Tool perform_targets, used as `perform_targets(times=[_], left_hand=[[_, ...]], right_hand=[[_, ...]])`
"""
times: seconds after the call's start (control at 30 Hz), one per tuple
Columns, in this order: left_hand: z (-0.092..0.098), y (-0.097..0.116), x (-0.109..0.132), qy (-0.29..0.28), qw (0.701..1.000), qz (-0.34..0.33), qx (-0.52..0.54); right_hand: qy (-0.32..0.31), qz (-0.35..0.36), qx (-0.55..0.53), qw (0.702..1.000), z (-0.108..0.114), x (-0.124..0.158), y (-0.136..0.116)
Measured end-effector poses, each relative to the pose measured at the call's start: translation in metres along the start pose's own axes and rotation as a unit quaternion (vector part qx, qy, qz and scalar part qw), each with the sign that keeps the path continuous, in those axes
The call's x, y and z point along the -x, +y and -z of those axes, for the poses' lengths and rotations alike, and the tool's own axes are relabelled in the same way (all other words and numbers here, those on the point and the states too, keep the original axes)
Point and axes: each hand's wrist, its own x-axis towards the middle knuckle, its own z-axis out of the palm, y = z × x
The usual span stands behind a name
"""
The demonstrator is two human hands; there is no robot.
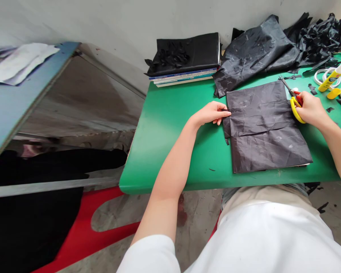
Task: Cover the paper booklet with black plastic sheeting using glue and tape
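Note:
A book wrapped in thin black sheet material (269,148) lies on the green table in front of me. Across its cover runs a black strip (261,118), whose loose end sticks out past the left edge. My left hand (213,113) pinches that end between thumb and fingers. At the book's upper right, my right hand (312,108) is closed around the handles of scissors (296,108) with yellow and red grips. The scissor blades point up and left, above the table; whether they are spread is hard to tell.
Black-covered books (187,53) are stacked at the back left of the green table (165,132). Crumpled black sheet (255,53) and shredded scraps (326,38) lie along the wall. A yellow glue stick (333,77) and white tape rolls (319,76) stand right. A blue table (31,91) is at left.

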Motion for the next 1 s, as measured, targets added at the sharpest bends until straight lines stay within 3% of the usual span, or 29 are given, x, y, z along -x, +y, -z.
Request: perform_targets(times=[0.07,0.2,0.47,0.7,0.87,1.0], left_hand=[[0.0,-0.002,-0.001,-0.002,1.0,-0.006,0.007],[0.0,-0.004,-0.002,0.007,1.0,-0.007,0.007],[0.004,-0.004,0.0,0.0,0.997,0.015,0.079],[-0.012,0.008,0.001,0.009,0.998,0.011,0.068],[-0.03,0.02,0.004,0.065,0.998,0.018,0.003],[-0.041,0.024,0.006,0.123,0.981,-0.015,-0.146]], right_hand=[[-0.002,-0.047,0.006,0.999,0.001,0.002,-0.005],[-0.019,-0.047,0.021,0.999,0.005,0.006,-0.016],[0.048,-0.074,-0.061,0.994,0.013,0.008,-0.019],[0.03,0.032,-0.106,0.993,0.008,0.01,-0.024],[-0.006,0.06,-0.055,0.997,0.0,0.014,-0.027],[-0.016,0.059,-0.015,0.998,-0.004,0.016,-0.025]])
